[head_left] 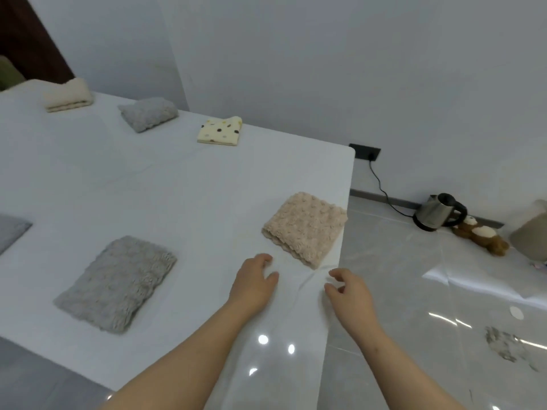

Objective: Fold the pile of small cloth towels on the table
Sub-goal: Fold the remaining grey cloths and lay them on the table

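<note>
A folded beige fluffy towel (pixel 306 227) lies near the right edge of the white table (pixel 183 184). My left hand (pixel 254 281) hovers just below its near-left corner, fingers loosely curled and holding nothing. Just off the towel's near corner, at the table edge, my right hand (pixel 347 292) is also empty with relaxed, slightly curled fingers. A folded grey fluffy towel (pixel 117 284) lies to the left. Along the far side lie a folded cream towel (pixel 68 96), a folded grey towel (pixel 148 113) and a folded dotted yellow towel (pixel 220 131).
The corner of another grey cloth (pixel 10 232) shows at the left border. On the glossy floor to the right stand an electric kettle (pixel 439 213) with its cord to a wall socket (pixel 365 150), a plush toy (pixel 481 236) and a pale container (pixel 531 232).
</note>
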The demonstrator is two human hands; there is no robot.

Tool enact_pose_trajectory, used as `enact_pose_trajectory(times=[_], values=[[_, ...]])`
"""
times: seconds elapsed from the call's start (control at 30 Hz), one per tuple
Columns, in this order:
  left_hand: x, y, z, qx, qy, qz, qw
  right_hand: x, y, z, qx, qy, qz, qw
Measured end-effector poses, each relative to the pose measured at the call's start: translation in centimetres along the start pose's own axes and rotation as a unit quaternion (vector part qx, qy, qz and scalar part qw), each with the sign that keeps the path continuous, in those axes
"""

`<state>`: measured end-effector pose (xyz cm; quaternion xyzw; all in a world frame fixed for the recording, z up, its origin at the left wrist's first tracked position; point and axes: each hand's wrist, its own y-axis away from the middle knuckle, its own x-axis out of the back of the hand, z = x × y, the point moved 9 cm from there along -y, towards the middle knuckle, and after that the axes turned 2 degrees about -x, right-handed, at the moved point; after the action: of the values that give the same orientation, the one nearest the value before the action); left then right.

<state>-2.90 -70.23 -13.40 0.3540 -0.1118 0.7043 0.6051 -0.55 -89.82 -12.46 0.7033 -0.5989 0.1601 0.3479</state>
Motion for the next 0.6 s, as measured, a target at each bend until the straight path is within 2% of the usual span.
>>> enact_pose_trajectory(times=[0.1,0.2,0.33,0.4,0.6], values=[[1.7,-1.9,0.0,0.056,0.115,0.103,0.986,1.4,-3.0,0.6,-0.045,-0.114,0.009,0.992],[1.8,-3.9,1.0,0.05,0.16,0.12,0.979,0.3,-5.9,0.4,-0.074,-0.186,-0.068,0.977],[0.3,-4.5,1.1,0.138,0.138,0.137,0.971,-0.7,-7.8,0.2,-0.079,-0.2,-0.163,0.963],[-0.3,-4.1,1.5,0.154,0.129,0.152,0.968,-1.0,-8.2,-0.2,-0.073,-0.215,-0.198,0.954],[0.1,-3.3,1.7,0.178,0.114,0.238,0.948,-1.8,-10.9,-1.1,-0.054,-0.207,-0.206,0.955]])
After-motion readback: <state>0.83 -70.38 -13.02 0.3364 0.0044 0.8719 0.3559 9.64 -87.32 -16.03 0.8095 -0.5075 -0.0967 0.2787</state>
